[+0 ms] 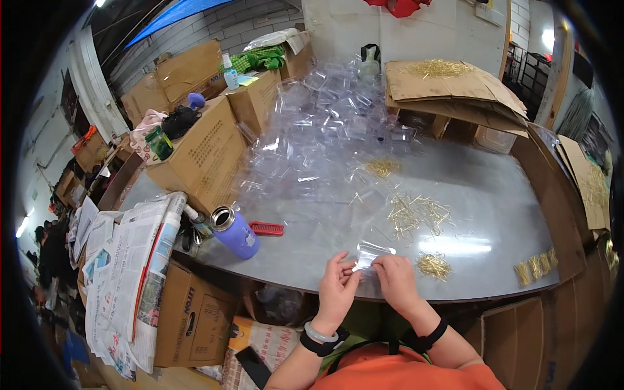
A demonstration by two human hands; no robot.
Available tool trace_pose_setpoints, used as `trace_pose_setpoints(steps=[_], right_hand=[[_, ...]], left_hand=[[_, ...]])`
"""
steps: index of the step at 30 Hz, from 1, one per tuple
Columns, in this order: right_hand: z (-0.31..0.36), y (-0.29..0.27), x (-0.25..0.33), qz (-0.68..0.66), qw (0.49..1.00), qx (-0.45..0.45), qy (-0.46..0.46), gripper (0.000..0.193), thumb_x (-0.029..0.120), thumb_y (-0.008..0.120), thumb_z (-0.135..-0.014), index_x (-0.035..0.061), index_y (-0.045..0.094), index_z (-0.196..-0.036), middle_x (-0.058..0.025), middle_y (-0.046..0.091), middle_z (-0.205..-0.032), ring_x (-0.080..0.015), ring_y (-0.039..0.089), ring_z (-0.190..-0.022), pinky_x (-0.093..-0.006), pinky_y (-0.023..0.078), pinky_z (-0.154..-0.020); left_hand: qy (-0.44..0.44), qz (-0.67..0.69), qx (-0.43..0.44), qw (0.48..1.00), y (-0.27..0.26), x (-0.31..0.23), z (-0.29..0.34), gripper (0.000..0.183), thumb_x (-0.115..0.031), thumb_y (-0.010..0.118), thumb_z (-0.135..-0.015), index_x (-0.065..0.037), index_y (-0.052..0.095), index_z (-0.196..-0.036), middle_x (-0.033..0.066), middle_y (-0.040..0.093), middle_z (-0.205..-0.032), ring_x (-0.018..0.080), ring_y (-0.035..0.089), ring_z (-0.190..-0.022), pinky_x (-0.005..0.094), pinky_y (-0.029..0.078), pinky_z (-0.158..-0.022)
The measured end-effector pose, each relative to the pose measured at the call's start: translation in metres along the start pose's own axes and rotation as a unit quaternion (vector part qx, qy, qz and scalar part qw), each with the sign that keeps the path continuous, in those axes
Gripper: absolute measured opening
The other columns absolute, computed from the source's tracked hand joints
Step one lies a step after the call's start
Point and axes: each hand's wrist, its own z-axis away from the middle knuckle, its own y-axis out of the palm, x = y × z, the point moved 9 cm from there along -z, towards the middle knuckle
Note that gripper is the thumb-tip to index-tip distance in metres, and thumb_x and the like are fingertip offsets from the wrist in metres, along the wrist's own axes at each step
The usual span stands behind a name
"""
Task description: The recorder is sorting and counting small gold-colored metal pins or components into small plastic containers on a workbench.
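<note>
Close to the table's near edge, a clear plastic piece (372, 252), perhaps a small box or sleeve, is held between both hands. My left hand (337, 286) pinches its left side with thumb and fingers. On its right side, my right hand (395, 279) is closed with the fingertips together. Just right of that hand lies a small heap of gold wire hooks (434, 266). A looser spread of gold hooks (419, 214) is farther up the table, with another gold pile (382, 167) beyond it. A large heap of clear plastic boxes (318, 130) covers the far middle.
A purple bottle (238, 234) stands uncapped at the left beside a red comb-like item (266, 229). Cardboard boxes (201, 153) line the left side. Folded cardboard (455, 88) is stacked at the far right. Bundled gold pieces (536, 267) sit by the right edge. Newspapers (130, 260) hang at left.
</note>
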Motion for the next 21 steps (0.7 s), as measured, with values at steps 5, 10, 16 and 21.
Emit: trace_pose_setpoints(steps=[5, 10, 16, 21], right_hand=[[0.004, -0.008, 0.043, 0.138, 0.982, 0.003, -0.128, 0.017, 0.01, 0.065, -0.088, 0.0084, 0.065, -0.105, -0.0072, 0.065, -0.098, -0.0264, 0.062, -0.092, -0.0413, 0.043, -0.087], [0.007, -0.001, 0.028, 0.084, 0.988, 0.041, -0.126, 0.023, 0.012, 0.07, -0.088, 0.0072, 0.065, -0.11, -0.0078, 0.064, -0.1, -0.0287, 0.062, -0.092, -0.0418, 0.045, -0.086], [0.001, -0.003, 0.012, -0.067, 0.99, 0.11, -0.057, 0.017, 0.016, 0.069, -0.09, 0.0071, 0.066, -0.104, -0.0111, 0.063, -0.093, -0.0329, 0.063, -0.091, -0.0448, 0.05, -0.079], [-0.001, -0.009, -0.003, -0.164, 0.978, 0.125, -0.01, 0.014, 0.013, 0.068, -0.09, 0.0063, 0.067, -0.101, -0.014, 0.063, -0.091, -0.0363, 0.063, -0.086, -0.0464, 0.052, -0.073]], left_hand=[[-0.021, -0.038, -0.034, 0.998, -0.007, -0.001, 0.002, 0.045, 0.004, 0.063, -0.096, 0.006, 0.046, -0.138, 0.0148, 0.068, -0.108, 0.016, 0.07, -0.09, 0.0291, 0.06, -0.082], [-0.061, -0.069, -0.031, 0.995, -0.006, 0.002, 0.0, 0.038, 0.001, 0.063, -0.097, 0.008, 0.05, -0.132, 0.012, 0.07, -0.097, 0.0157, 0.071, -0.084, 0.0283, 0.06, -0.077], [-0.169, 0.061, -0.005, 0.984, -0.004, 0.029, -0.007, 0.026, 0.001, 0.065, -0.095, 0.009, 0.057, -0.119, 0.014, 0.071, -0.096, 0.0186, 0.072, -0.082, 0.0291, 0.061, -0.075], [-0.28, 0.083, 0.044, 0.956, 0.004, 0.035, -0.007, 0.02, 0.001, 0.066, -0.094, 0.008, 0.06, -0.112, 0.0176, 0.072, -0.098, 0.0231, 0.074, -0.085, 0.0316, 0.063, -0.077]])
